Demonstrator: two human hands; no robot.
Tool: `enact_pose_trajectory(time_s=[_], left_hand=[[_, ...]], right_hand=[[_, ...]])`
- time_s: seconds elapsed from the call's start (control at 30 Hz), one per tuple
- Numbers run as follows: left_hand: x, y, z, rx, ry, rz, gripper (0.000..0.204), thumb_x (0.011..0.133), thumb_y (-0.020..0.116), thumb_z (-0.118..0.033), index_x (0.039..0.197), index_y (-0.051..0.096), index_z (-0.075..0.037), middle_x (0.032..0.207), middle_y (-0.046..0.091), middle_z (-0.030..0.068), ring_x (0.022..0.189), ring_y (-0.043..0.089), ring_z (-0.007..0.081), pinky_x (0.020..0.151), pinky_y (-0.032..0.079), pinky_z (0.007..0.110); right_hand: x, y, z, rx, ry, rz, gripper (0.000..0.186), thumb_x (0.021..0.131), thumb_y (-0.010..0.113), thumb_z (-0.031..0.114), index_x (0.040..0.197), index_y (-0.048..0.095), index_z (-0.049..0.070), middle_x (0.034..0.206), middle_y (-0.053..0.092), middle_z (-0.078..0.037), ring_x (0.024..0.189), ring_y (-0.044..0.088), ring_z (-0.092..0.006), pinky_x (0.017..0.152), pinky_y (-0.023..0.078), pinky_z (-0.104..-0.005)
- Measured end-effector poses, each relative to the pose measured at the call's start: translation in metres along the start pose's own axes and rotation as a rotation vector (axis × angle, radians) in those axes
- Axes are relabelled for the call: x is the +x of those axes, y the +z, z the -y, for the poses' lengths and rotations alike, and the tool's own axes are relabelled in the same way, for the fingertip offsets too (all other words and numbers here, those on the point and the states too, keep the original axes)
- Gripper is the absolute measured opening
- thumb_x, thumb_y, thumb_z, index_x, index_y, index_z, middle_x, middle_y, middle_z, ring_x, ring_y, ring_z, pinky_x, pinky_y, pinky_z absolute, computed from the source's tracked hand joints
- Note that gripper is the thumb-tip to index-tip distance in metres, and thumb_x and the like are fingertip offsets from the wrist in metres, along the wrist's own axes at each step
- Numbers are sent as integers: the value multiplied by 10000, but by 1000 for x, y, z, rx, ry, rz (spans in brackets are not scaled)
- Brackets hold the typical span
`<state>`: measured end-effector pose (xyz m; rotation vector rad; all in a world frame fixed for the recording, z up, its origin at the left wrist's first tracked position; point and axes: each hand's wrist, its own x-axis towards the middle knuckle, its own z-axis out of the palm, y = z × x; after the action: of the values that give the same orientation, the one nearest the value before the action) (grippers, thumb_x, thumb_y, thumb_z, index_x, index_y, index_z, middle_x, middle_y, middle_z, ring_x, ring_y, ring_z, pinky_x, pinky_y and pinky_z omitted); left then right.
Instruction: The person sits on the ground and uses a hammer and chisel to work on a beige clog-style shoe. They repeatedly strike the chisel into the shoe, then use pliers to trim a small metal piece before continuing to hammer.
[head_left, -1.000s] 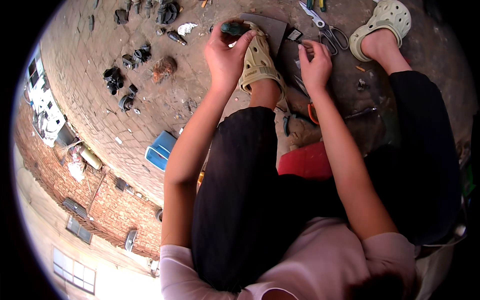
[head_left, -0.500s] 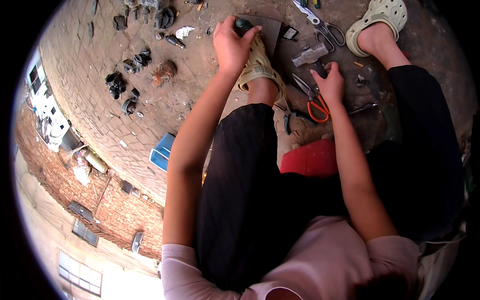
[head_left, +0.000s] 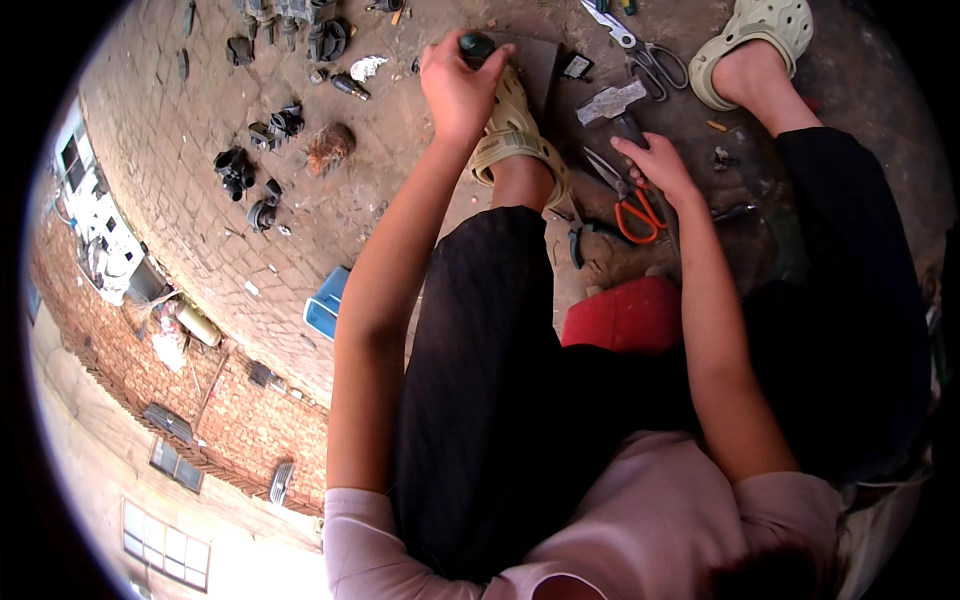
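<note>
My left hand (head_left: 457, 92) is closed, thumb and fingers about a dark green rounded object (head_left: 476, 45) whose kind I cannot make out. That object is over the near-left part of a dark flat plate (head_left: 540, 68), partly hidden by my fingers. On the right, my right hand (head_left: 660, 168) has its fingers curled round the handle of a hammer (head_left: 612, 102), the thumb lifted along it. The hammer's grey metal head points away from me. Close to this hand lie orange-handled scissors (head_left: 636, 217). Pliers (head_left: 577, 235) with dark handles lie nearer my left foot.
Larger scissors (head_left: 655, 68) lie beyond the hammer, beside a small black piece (head_left: 577, 66). Black parts (head_left: 233, 172) and a brown fibrous clump (head_left: 329, 148) are scattered on the brick ground at left. A blue bin (head_left: 326, 302) and a red object (head_left: 622, 316) are nearer me.
The hammer's head has shifted slightly left and away, and my right hand has moved a little back along its handle, thumb now raised. My left hand has moved slightly left with the green object.
</note>
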<state>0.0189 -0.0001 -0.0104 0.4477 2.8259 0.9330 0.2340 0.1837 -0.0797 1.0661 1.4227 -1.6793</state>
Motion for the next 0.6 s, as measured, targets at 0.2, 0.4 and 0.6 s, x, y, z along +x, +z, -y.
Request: enact_pose_trajectory(time_s=[0.2,0.4,0.6], left_hand=[[0,1,0,17,18,-10,308,692,847,-231,815,664,-17,762,640,135,792,570,326,721,488,416],[-2,3,-1,27,64,-35,317,691,841,-228,807,644,-9,765,633,130,792,550,333,723,479,416],[-7,11,9,133,138,-80,346,701,828,-233,856,613,-11,833,630,118,819,528,335,769,453,425]], right_hand=[[-14,0,20,440,184,250,474,959,558,515,859,591,53,619,467,27,437,355,-41,405,276,-213],[-11,5,12,463,162,159,555,983,468,571,837,570,45,582,450,16,420,355,-54,390,281,-222],[-36,37,20,93,-166,-227,492,990,524,483,775,538,41,537,480,-5,429,457,-86,400,357,-247]])
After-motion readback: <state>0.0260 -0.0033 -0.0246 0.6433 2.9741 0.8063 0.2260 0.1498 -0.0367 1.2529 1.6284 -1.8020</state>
